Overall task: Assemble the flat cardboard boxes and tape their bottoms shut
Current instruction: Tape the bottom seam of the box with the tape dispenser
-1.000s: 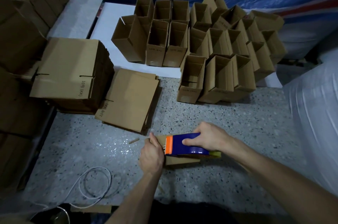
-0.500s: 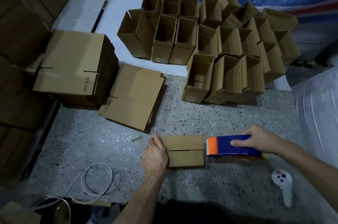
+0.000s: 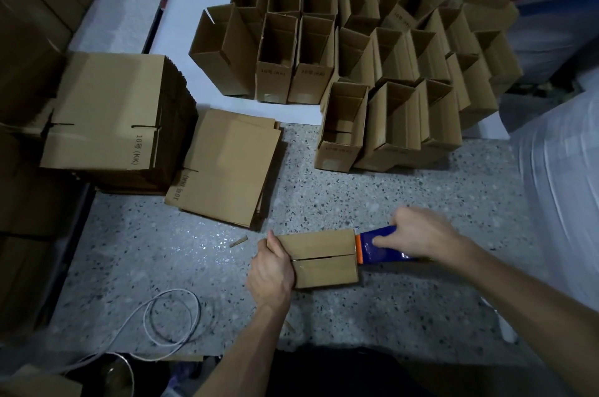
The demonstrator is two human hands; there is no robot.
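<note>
Centrally, the left hand (image 3: 271, 273) is shown curled round the left end of a small cardboard box (image 3: 324, 259). The box is set on the speckled floor (image 3: 405, 309) with its flapped face turned upward, and a seam is visible across the middle of that face. The right hand (image 3: 418, 234) is wrapped about a blue tape dispenser (image 3: 381, 250), whose orange front edge is held against the right end of the box. Beyond the box, a low pile of flat boxes (image 3: 227, 166) is laid just beside a taller stack of flat boxes (image 3: 107, 111). Farther off, the assembled boxes (image 3: 389, 72) are stood open-topped in a tight cluster, partly on a white board (image 3: 181, 24). A coiled white cable (image 3: 171, 315) is seen left of the left forearm.
</note>
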